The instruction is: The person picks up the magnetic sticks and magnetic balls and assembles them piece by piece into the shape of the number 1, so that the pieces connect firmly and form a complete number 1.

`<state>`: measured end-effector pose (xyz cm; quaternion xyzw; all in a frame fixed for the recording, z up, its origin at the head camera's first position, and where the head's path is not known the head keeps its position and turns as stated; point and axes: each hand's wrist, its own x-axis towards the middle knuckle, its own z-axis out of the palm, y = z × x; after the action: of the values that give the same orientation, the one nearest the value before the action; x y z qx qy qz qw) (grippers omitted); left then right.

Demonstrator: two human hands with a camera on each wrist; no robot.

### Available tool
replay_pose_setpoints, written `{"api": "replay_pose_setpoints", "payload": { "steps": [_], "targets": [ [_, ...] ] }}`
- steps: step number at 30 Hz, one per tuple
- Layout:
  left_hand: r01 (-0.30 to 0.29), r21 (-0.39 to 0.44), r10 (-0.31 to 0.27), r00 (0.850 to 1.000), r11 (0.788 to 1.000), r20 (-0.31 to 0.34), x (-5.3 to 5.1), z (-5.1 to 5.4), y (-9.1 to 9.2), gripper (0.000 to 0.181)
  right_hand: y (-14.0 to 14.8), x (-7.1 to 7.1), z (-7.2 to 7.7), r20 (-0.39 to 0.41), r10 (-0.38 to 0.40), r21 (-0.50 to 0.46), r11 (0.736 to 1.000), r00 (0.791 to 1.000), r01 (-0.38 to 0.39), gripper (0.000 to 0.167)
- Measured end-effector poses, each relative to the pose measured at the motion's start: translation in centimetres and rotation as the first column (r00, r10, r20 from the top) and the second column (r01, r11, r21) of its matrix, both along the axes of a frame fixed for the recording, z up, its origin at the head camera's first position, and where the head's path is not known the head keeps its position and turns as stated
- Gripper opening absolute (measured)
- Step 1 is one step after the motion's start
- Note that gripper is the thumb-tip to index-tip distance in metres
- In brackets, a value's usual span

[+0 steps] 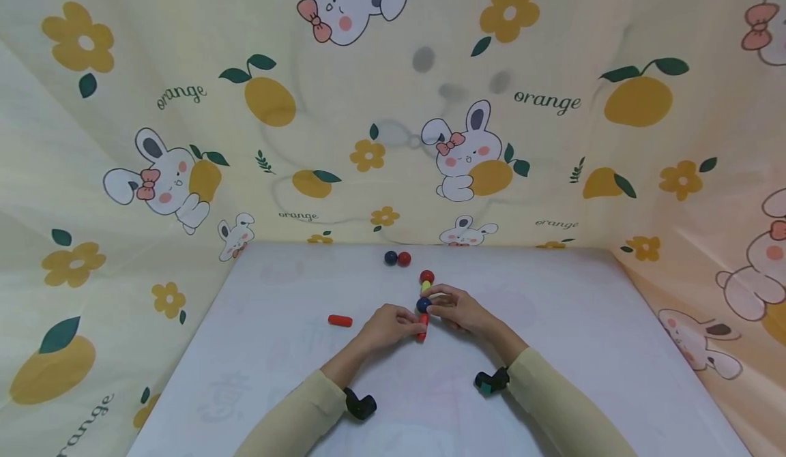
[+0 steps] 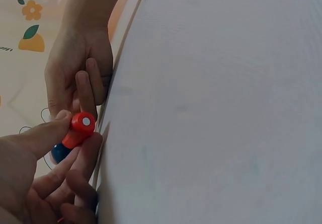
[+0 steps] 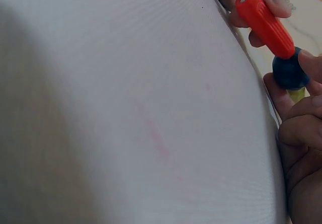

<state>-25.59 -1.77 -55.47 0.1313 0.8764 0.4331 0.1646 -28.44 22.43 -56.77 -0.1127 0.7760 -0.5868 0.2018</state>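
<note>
head: behind and above bare left hand (image 1: 387, 326) and bare right hand (image 1: 457, 307), facing forward-down, farthest | left wrist: close beside left hand, facing past it toward right | right wrist: close beside right hand, facing across toward left | both wrists share: red ribbed cylindrical rod (image 3: 266, 25), glossy dark-blue ball (image 3: 288, 72), both hands

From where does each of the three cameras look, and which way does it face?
Head: on the head, facing forward and down at the table and printed cloth; both sleeves, left hand and right hand show.
Left wrist: worn there, facing the table and red stick; left hand lower left, right hand above it.
Right wrist: worn there, facing the table and blue ball; right hand at the right edge, left hand partly at the top.
Shared: both wrist views show the red stick touching the blue ball.
</note>
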Motion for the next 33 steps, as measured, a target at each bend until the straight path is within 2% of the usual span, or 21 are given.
{"api": "replay_pose_setpoints", "payload": {
  "steps": [24,33],
  "targets": [
    [-0.05,-0.032,0.049,0.999,0.998,-0.014,0.19,-0.53,0.14,0.031,-0.14,0.2,0.31,0.008,0.02,0.017,1.0,1.0,-0.021,0.044],
    [-0.056,-0.011,0.056,0.998,0.998,-0.012,0.11,-0.68,0.19,0.034,-0.02,0.0,0.05,0.017,0.001,0.012,1.0,1.0,-0.001,0.041]
  ]
}}
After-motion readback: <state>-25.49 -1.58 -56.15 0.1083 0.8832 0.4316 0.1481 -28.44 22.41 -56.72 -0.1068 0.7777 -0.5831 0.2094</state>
